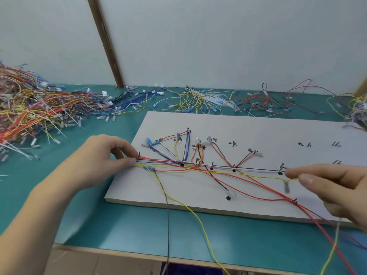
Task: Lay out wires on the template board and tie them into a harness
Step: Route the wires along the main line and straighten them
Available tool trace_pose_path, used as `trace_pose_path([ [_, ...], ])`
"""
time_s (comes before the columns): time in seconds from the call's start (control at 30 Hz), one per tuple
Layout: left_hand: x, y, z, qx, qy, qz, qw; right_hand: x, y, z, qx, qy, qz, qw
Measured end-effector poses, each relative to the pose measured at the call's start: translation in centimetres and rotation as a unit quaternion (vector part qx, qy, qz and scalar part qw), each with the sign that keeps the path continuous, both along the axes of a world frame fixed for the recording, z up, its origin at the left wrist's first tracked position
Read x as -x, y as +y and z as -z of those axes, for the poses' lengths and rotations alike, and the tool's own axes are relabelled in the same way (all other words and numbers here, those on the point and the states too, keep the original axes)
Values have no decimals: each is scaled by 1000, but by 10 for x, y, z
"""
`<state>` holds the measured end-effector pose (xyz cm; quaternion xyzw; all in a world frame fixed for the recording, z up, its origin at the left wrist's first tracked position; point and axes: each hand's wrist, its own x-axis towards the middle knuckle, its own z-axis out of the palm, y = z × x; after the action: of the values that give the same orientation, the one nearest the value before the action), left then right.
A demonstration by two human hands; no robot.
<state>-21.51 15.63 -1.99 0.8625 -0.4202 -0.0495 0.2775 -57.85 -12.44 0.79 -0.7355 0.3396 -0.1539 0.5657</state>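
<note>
Worktop [123,225]: teal, board [248,128] on it
Left hand [103,157]: pinching wires [158,161]
Right hand [333,185]: pinching yellow wire [264,176]

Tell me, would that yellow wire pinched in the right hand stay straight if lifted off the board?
Probably not. The yellow wire already sags and curves between the left hand and the right hand, so it looks floppy. It is thin, so likely very light. Its terminal end dangles, so it would probably swing.
</note>
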Motion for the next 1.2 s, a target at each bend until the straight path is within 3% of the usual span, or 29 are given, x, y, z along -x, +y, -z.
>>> trace_pose_path([
  [0.2, 0, -23, -26, -123, -57, 52, 989, -24, 15, 4, 82, 18, 11, 996],
  [0.3, 10, -48, -37, -71, -52, 120, 989, -31, 10, 3, 81, 21, 21, 996],
  [0.4, 28, -85, -36, -13, 12, 216, 976, -34, 1, 1, 81, 45, 26, 995],
  [0.57, 42, -135, -21, -39, 59, 302, 951, -42, -16, 3, 82, 102, 5, 991],
  [0.83, 49, -140, 11, 30, 126, 293, 947, -61, -33, 4, 94, 171, -22, 980],
  [1.2, 56, -137, 15, 48, 122, 276, 952, -80, -48, -6, 103, 249, -74, 960],
])
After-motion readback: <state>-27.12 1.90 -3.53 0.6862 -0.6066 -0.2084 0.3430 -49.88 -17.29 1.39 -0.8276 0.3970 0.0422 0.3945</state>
